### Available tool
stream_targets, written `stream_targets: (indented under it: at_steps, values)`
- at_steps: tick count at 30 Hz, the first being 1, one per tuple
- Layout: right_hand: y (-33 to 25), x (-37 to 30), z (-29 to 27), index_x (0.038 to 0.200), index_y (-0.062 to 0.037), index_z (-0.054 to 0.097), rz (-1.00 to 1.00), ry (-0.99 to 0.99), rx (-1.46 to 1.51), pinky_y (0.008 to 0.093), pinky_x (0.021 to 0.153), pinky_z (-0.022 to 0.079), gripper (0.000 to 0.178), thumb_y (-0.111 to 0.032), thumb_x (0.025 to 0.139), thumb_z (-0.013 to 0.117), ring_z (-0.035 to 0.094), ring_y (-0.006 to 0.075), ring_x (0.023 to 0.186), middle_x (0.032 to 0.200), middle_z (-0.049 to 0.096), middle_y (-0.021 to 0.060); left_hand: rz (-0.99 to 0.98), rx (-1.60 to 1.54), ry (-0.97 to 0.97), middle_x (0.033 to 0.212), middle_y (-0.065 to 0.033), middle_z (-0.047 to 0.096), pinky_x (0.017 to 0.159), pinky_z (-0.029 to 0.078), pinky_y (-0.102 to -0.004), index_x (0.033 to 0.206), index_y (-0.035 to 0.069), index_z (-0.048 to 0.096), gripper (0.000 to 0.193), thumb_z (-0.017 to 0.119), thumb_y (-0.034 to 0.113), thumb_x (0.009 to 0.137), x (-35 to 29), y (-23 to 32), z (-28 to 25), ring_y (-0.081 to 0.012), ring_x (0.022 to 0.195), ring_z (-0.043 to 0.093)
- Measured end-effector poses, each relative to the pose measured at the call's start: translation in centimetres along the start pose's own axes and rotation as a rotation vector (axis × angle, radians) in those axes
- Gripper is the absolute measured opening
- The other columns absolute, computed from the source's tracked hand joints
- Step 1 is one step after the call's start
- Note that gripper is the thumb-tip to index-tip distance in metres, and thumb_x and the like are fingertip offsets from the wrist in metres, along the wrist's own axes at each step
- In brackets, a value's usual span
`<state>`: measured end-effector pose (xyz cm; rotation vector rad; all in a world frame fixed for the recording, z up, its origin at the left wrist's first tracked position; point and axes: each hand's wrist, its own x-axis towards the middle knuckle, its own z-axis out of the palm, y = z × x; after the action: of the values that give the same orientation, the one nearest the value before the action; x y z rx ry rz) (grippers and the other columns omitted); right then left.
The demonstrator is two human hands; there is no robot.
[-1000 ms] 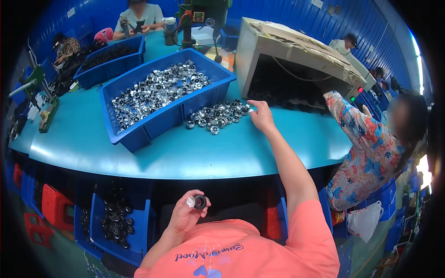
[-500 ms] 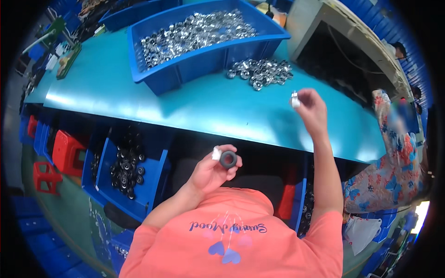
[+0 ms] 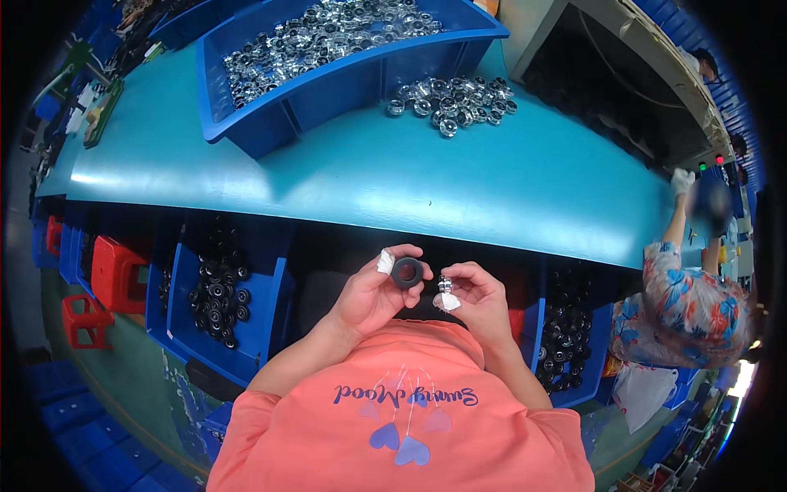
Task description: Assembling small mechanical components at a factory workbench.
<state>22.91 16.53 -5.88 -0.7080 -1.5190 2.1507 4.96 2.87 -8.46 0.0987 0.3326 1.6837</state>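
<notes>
In front of my chest, my left hand (image 3: 365, 297) grips a black rubber ring (image 3: 407, 284) between thumb and fingers, its hole showing. Just to its right, my right hand (image 3: 484, 305) pinches a small shiny round hub (image 3: 445, 284). A narrow gap separates the hub from the ring. White wrapping covers a fingertip on each hand. Beyond them, a pile of similar shiny hubs (image 3: 449, 105) lies on the teal table (image 3: 352, 180), beside a large blue bin (image 3: 344, 86) filled with more of these pieces.
Blue bins with black wheels (image 3: 217, 299) stand below the table edge at left, and another such bin of black wheels (image 3: 566, 336) at right. Red stools (image 3: 119, 275) are at far left. A beige machine (image 3: 537, 37) stands back right. A person in a flowered top (image 3: 697, 303) works at far right.
My right hand has come back from over the table, near the hub pile, to beside my left hand, carrying the hub. My left hand keeps the ring in nearly the same place.
</notes>
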Motion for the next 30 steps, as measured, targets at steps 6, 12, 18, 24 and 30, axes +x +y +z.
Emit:
stream_targets:
  at_steps: [6, 12, 18, 24, 30]
  values:
    - [-0.3, 0.5, -0.1, 0.123, 0.0019, 0.069, 0.035, -0.016, 0.103, 0.0278, 0.092, 0.059, 0.042, 0.012, 0.083, 0.078, 0.066, 0.0116, 0.103, 0.116, 0.064, 0.0048, 0.012, -0.028, 0.006, 0.123, -0.0234, 0.064, 0.079, 0.056, -0.0373, 0.144, 0.002, 0.053, 0.042, 0.047, 0.028, 0.111, 0.0, -0.1, 0.1, -0.0254, 0.092, 0.065]
    - [0.5, 0.2, 0.2, 0.127, 0.0031, 0.065, 0.115, -0.035, 0.197, 0.0301, 0.089, 0.061, 0.041, 0.01, 0.088, 0.073, 0.069, 0.0141, 0.101, 0.113, 0.068, 0.0079, 0.023, -0.047, 0.044, 0.12, -0.0233, 0.066, 0.078, 0.058, -0.0382, 0.145, 0.001, 0.053, 0.043, 0.047, 0.028, 0.112, -0.4, 0.0, 0.1, -0.0258, 0.09, 0.067]
    - [0.5, 0.0, -0.1, 0.127, 0.0025, 0.065, 0.14, -0.016, 0.187, 0.0301, 0.085, 0.061, 0.038, 0.008, 0.09, 0.071, 0.07, 0.014, 0.097, 0.108, 0.069, 0.0071, 0.006, -0.018, 0.026, 0.124, -0.0245, 0.064, 0.079, 0.056, -0.037, 0.144, 0.004, 0.052, 0.045, 0.051, 0.033, 0.11, -0.5, 0.1, -0.5, -0.026, 0.096, 0.065]
    - [0.5, 0.0, -0.1, 0.125, 0.0015, 0.065, 0.149, -0.005, 0.193, 0.0302, 0.085, 0.061, 0.036, 0.007, 0.09, 0.072, 0.069, 0.0133, 0.096, 0.107, 0.069, 0.0062, 0.078, 0.067, 0.108, 0.117, -0.0241, 0.065, 0.08, 0.063, -0.0378, 0.122, 0.006, 0.06, 0.033, 0.058, 0.036, 0.108, -0.6, -0.2, -0.5, -0.026, 0.089, 0.071]
    - [0.3, -0.2, 0.5, 0.124, 0.0005, 0.065, 0.187, 0.016, 0.191, 0.0298, 0.082, 0.061, 0.035, 0.006, 0.09, 0.072, 0.07, 0.0134, 0.095, 0.108, 0.069, 0.0067, -0.046, 0.01, 0.323, 0.101, -0.0208, 0.068, 0.07, 0.062, -0.0357, 0.102, 0.009, 0.062, 0.037, 0.057, 0.045, 0.108, -0.4, 0.1, -0.8, -0.0249, 0.078, 0.07]
